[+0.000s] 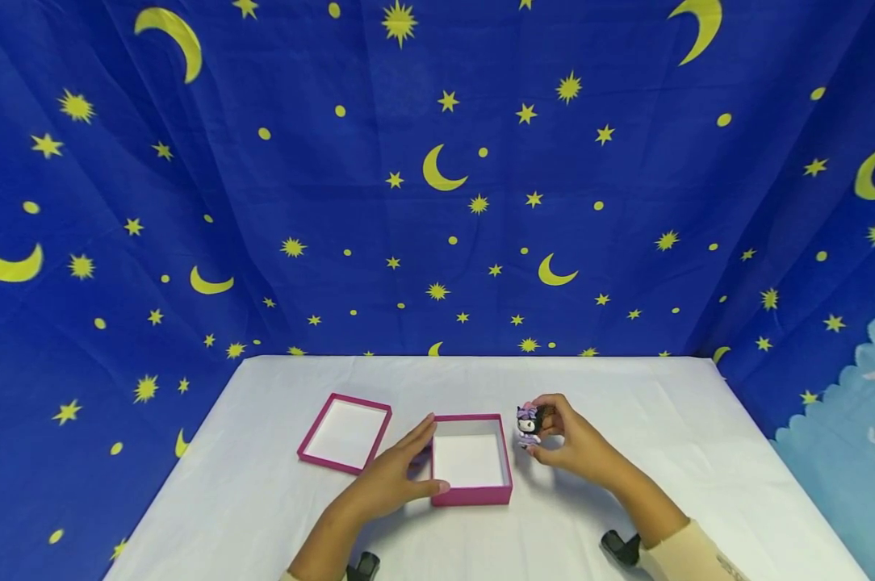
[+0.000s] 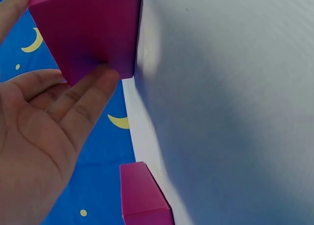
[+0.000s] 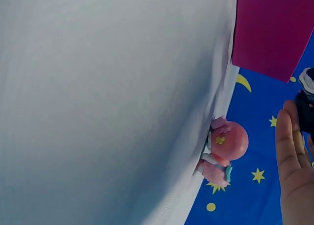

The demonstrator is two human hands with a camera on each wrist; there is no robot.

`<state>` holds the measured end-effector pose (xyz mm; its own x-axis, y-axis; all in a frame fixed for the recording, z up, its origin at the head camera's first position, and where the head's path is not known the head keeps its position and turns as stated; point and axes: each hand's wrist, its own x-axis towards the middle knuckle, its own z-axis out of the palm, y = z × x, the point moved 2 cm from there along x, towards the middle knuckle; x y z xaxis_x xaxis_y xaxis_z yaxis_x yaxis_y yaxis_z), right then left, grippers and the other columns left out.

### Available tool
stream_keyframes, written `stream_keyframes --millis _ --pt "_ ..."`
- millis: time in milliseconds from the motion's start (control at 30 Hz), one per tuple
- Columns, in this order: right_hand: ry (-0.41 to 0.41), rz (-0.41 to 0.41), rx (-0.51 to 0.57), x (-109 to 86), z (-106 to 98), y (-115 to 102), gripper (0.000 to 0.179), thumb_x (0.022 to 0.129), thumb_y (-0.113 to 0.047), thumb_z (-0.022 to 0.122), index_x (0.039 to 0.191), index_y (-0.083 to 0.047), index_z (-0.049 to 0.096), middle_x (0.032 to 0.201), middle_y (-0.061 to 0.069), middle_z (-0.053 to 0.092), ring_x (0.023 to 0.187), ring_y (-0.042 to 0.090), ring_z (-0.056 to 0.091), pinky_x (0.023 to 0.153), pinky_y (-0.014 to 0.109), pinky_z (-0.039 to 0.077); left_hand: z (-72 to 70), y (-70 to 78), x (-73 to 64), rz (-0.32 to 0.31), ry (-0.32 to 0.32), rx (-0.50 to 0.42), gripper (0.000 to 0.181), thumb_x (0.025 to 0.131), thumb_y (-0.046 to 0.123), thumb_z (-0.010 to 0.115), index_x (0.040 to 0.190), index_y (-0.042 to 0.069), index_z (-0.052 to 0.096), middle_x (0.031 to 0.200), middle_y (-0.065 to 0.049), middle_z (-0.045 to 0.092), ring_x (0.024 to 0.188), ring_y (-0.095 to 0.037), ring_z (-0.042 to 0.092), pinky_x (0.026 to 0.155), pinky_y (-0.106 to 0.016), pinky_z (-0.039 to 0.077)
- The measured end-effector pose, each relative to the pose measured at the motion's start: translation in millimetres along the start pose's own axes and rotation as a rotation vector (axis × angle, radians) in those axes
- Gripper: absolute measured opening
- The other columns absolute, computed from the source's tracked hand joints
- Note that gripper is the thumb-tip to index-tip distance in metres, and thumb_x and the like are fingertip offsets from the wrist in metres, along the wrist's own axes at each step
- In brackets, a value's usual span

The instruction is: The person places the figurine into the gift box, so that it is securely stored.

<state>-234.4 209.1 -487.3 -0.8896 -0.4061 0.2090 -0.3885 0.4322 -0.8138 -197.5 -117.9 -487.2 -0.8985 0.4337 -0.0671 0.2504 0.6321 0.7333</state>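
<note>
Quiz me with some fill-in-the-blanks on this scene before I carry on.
Inside, the box is coloured ____.
Of box and lid, the left hand touches the ____.
In the head view, the figurine in the right hand is to the box's ____.
The lid's open side faces ____.
Missing words: white; box; right; up.

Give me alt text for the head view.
A person's right hand holds a small figurine right of an open pink box, whose left side the left hand touches. A shallow lid lies farther left on the white tablecloth, before a blue starry backdrop.
</note>
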Motion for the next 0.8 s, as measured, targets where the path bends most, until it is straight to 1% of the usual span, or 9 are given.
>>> stream_keyframes --millis 100,233,367,467,600,700,800 --pt "0.024 -0.036 -0.012 -0.5 1 -3 0.066 0.081 -0.006 0.084 0.136 -0.002 0.048 0.111 0.011 0.063 0.093 0.007 0.062 0.088 0.023 0.058 0.1 0.3 0.4 0.002 0.002 0.001 0.097 0.084 0.058 0.074 0.162 0.03 0.023 0.171 0.007 0.016 0.156 -0.029 0.023 0.124 -0.059 0.025" --pt "0.022 -0.031 -0.026 -0.8 1 -6 0.069 0.082 -0.005 0.082 0.142 -0.007 0.049 0.118 0.009 0.059 0.097 0.008 0.061 0.091 0.021 0.057 0.0 -0.4 1.1 -0.001 0.003 0.003 0.097 0.084 0.058 0.074 0.162 0.031 0.023 0.171 0.008 0.016 0.156 -0.028 0.024 0.124 -0.059 0.025" --pt "0.003 -0.011 0.004 -0.4 2 -11 0.071 0.083 -0.002 0.08 0.146 -0.011 0.048 0.122 0.01 0.055 0.101 0.01 0.061 0.096 0.024 0.057 -0.1 -0.9 1.3 -0.001 0.003 0.002 0.097 0.083 0.059 0.074 0.161 0.031 0.024 0.171 0.008 0.016 0.156 -0.028 0.024 0.124 -0.058 0.026" --pt "-0.005 0.004 0.041 -0.5 2 -14 0.07 0.083 0.002 0.078 0.146 -0.01 0.048 0.125 0.013 0.053 0.101 0.01 0.061 0.096 0.025 0.057 0.0 -0.9 1.2 0.001 0.004 0.001 0.097 0.084 0.059 0.075 0.161 0.031 0.024 0.171 0.008 0.016 0.156 -0.028 0.024 0.124 -0.058 0.026" --pt "-0.003 0.012 0.092 -1.3 3 -18 0.071 0.084 0.005 0.076 0.146 -0.007 0.045 0.129 0.017 0.051 0.102 0.008 0.061 0.094 0.021 0.057 0.3 -0.2 0.9 0.003 0.006 0.0 0.097 0.084 0.058 0.075 0.161 0.03 0.024 0.171 0.009 0.016 0.156 -0.027 0.025 0.124 -0.057 0.026" --pt "0.01 0.001 0.108 -1.3 2 -21 0.073 0.083 0.008 0.075 0.146 -0.004 0.043 0.13 0.019 0.051 0.102 0.007 0.06 0.092 0.017 0.055 0.9 0.6 0.5 0.004 0.007 -0.004 0.097 0.084 0.058 0.075 0.161 0.028 0.025 0.171 0.008 0.017 0.156 -0.027 0.025 0.124 -0.057 0.026" --pt "0.016 0.006 0.115 -0.6 2 -23 0.074 0.081 0.01 0.075 0.146 -0.002 0.042 0.13 0.019 0.051 0.102 0.008 0.059 0.091 0.014 0.054 1.4 1.7 0.3 0.001 0.009 -0.015 0.097 0.083 0.058 0.075 0.161 0.027 0.026 0.171 0.009 0.017 0.156 -0.027 0.025 0.124 -0.057 0.026"
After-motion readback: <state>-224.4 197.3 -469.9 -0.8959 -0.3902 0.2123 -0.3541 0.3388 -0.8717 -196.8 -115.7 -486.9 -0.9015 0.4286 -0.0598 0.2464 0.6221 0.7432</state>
